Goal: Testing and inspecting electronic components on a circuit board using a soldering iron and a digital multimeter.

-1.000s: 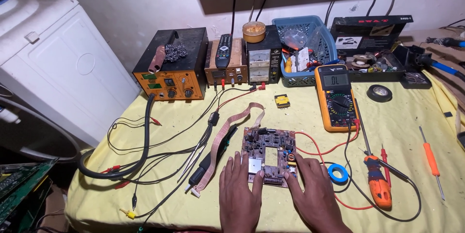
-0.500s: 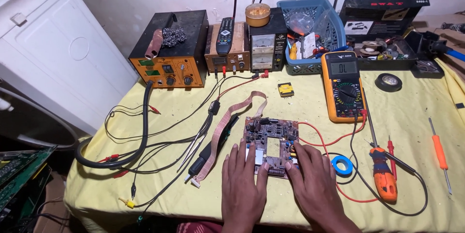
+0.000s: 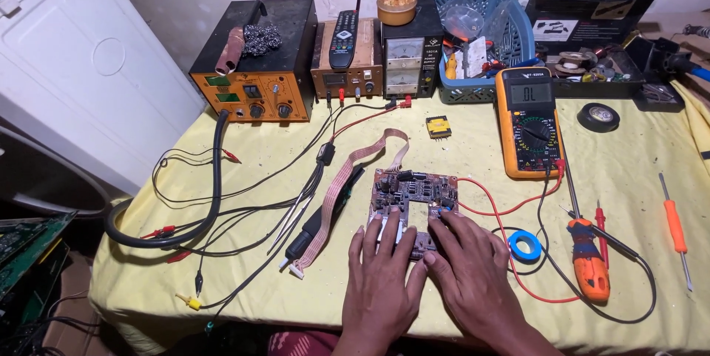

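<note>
A brown circuit board (image 3: 414, 192) lies flat on the yellow tablecloth (image 3: 473, 141) near the table's front edge. My left hand (image 3: 381, 282) rests on the board's near left part with its fingers spread. Beside it, my right hand (image 3: 470, 271) presses fingertips on the board's near right corner. A tan ribbon cable (image 3: 347, 178) runs from the board's far edge and loops down to the left. Red and black test leads (image 3: 510, 204) pass just right of the board.
An orange multimeter (image 3: 528, 121), a blue tape ring (image 3: 526, 246), an orange-handled screwdriver (image 3: 589, 260) and a thin orange screwdriver (image 3: 674, 224) lie to the right. Bench power units (image 3: 255, 79), a remote and a blue basket (image 3: 484, 38) line the back. Cables and a black hose (image 3: 214, 186) sprawl left.
The view has shifted and come closer to the bench. Both hands stay on the near edge of the circuit board, with little movement.
</note>
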